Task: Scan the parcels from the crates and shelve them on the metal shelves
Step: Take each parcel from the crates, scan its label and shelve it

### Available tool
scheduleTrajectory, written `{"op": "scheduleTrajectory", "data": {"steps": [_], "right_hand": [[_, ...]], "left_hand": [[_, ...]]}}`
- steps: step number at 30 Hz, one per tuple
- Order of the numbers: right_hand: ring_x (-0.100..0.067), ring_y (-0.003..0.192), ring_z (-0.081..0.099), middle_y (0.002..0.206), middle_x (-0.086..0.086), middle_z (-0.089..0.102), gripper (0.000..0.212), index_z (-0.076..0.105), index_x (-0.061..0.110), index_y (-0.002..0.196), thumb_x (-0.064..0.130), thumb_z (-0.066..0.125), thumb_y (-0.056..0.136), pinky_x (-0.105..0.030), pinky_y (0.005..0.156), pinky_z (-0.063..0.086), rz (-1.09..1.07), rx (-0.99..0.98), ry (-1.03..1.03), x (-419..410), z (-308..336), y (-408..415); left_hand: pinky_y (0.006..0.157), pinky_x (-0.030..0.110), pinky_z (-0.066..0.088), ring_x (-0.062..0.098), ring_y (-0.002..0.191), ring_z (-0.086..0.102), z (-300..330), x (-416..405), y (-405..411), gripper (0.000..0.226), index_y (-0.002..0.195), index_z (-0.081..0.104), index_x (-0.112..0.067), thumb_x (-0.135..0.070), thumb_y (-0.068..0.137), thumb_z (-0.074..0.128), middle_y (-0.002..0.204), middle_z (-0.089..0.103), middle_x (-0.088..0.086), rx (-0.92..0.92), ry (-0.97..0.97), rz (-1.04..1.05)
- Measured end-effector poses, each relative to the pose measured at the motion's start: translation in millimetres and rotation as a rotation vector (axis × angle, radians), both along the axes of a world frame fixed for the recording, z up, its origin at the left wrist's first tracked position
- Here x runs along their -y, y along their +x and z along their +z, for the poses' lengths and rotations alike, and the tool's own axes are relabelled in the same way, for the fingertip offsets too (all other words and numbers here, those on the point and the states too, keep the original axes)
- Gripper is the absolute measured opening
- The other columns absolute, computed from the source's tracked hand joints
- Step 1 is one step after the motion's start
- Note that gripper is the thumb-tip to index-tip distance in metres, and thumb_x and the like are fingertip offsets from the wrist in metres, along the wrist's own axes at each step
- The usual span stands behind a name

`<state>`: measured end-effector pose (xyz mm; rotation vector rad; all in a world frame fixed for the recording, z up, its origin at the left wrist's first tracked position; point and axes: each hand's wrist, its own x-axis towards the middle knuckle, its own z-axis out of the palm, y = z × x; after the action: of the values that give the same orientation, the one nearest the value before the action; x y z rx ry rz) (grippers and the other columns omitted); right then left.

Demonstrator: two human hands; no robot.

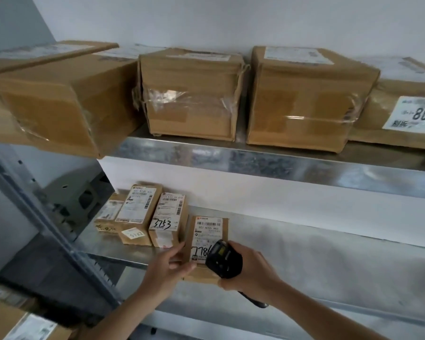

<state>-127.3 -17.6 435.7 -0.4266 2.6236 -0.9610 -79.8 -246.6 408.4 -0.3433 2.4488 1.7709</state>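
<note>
Lying flat on the lower shelf [304,246], small parcel [207,238] being steadied by left grip [168,268] pinching its near-left corner; right grip [245,271] clenching scanner [222,260] over its label

Large boxes [189,94] on upper shelf [255,163]; small parcels [167,219] below.

The small parcel [207,238] at six o'clock reads "507-N705 A83" with handwritten "778" partly hidden, its nine-o'clock neighbour parcel [167,222] bears handwritten "3753", and the upper-shelf box [402,114] at three o'clock shows "800".
</note>
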Motion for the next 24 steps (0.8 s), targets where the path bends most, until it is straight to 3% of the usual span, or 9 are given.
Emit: {"op": "scheduleTrajectory", "data": {"steps": [4,10,17,24], "right_hand": [[-0.005,0.100,0.065,0.113,0.015,0.071,0.080,0.058,0.037,0.133,0.038,0.086,0.058,-0.030,0.085,0.058,-0.012,-0.021,-0.023,7.5,-7.6,-17.4],[-0.007,0.100,0.066,0.112,0.014,0.072,0.085,0.058,0.038,0.132,0.043,0.085,0.052,-0.035,0.087,0.060,-0.023,-0.031,-0.027,14.2,-12.2,-41.6],[-0.007,0.099,0.066,0.112,0.015,0.071,0.088,0.055,0.040,0.135,0.047,0.084,0.052,-0.034,0.086,0.059,-0.019,-0.053,0.004,16.4,-14.2,-59.2],[-0.006,0.098,0.065,0.112,0.016,0.071,0.086,0.054,0.040,0.136,0.046,0.087,0.057,-0.032,0.086,0.059,0.000,-0.063,0.037,15.9,-11.9,-69.5]], "left_hand": [[0.073,0.018,0.058,0.005,0.093,0.072,-4.7,0.4,-15.2,0.075,0.143,0.051,-0.014,-0.025,0.077,0.084,0.109,0.074,-0.003,-0.028,-0.007,0.055],[0.082,0.034,0.062,0.005,0.090,0.073,-2.3,-4.1,-32.3,0.071,0.143,0.051,-0.016,-0.026,0.080,0.081,0.107,0.075,-0.004,-0.063,-0.030,0.120],[0.089,0.044,0.060,0.009,0.101,0.070,0.1,-5.3,-46.8,0.067,0.140,0.056,-0.025,-0.040,0.079,0.080,0.114,0.071,-0.011,-0.084,-0.110,0.196],[0.081,0.042,0.062,0.005,0.094,0.071,1.2,-10.2,-53.1,0.062,0.138,0.057,-0.025,-0.039,0.082,0.079,0.104,0.072,-0.013,-0.106,-0.189,0.214]]}}
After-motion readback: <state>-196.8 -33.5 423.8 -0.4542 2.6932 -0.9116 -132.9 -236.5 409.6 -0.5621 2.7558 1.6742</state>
